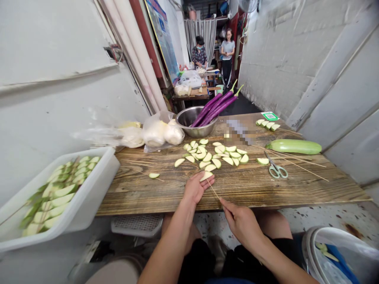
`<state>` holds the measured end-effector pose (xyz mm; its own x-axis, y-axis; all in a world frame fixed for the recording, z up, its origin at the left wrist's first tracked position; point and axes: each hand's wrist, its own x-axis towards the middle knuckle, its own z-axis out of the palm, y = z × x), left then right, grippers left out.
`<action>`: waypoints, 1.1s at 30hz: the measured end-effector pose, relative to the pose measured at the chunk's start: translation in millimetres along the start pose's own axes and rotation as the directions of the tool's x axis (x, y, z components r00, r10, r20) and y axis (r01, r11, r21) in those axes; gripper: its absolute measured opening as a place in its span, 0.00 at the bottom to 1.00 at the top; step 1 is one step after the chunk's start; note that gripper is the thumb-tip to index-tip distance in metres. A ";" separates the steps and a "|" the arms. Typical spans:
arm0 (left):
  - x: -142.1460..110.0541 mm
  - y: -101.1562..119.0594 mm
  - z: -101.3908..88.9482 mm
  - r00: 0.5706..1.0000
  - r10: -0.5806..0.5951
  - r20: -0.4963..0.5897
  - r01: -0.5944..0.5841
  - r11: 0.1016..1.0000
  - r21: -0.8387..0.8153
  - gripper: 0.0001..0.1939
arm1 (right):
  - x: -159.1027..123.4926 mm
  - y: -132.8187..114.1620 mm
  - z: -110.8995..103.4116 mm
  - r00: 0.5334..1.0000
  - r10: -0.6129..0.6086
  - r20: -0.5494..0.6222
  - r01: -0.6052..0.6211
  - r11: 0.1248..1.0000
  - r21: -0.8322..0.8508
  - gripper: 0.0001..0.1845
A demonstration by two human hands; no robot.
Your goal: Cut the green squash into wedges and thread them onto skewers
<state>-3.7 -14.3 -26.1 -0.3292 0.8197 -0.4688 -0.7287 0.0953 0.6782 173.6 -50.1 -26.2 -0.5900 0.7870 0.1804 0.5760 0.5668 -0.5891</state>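
Near the table's front edge, my left hand [195,188] holds a half-moon slice of green-skinned squash [206,176] at its fingers. My right hand [243,221] pinches the lower end of a thin wooden skewer [214,191]. The skewer's far end reaches the slice in my left hand; whether it has pierced the slice I cannot tell. Just beyond my hands lies a loose spread of similar squash slices [227,160]. One single slice [154,175] lies to the left, beside a few skewers.
A white bin [102,185] of skewered slices stands at left. Behind the slices are a metal bowl [182,119] with purple eggplants [217,107] and bagged white vegetables [161,132]. Scissors [276,169], a whole squash [294,146] and skewers lie right. Two people are in the background.
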 end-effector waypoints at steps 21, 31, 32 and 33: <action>1.7 2.3 -0.6 0.999 -0.030 -0.015 0.029 0.999 -0.046 0.03 | 7.2 0.9 15.1 0.995 -0.059 -0.075 0.050 0.992 -0.113 0.20; 1.6 3.4 -0.1 0.999 -0.030 -0.016 0.030 0.998 -0.048 0.03 | 5.4 6.1 25.2 0.989 -0.110 -0.097 0.092 0.981 -0.173 0.22; 1.5 3.5 0.0 0.999 -0.031 -0.015 0.030 0.998 -0.048 0.03 | 5.3 6.3 26.1 0.988 -0.116 -0.102 0.097 0.979 -0.178 0.22; 1.4 3.7 0.2 0.999 -0.031 -0.014 0.031 0.998 -0.049 0.04 | 5.3 6.3 27.0 0.987 -0.123 -0.108 0.102 0.978 -0.181 0.22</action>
<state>-6.8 -12.7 -24.1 -0.3143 0.8086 -0.4974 -0.7669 0.0926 0.6350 158.8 -48.9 -50.2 -0.5918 0.7329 0.3355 0.6057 0.6790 -0.4148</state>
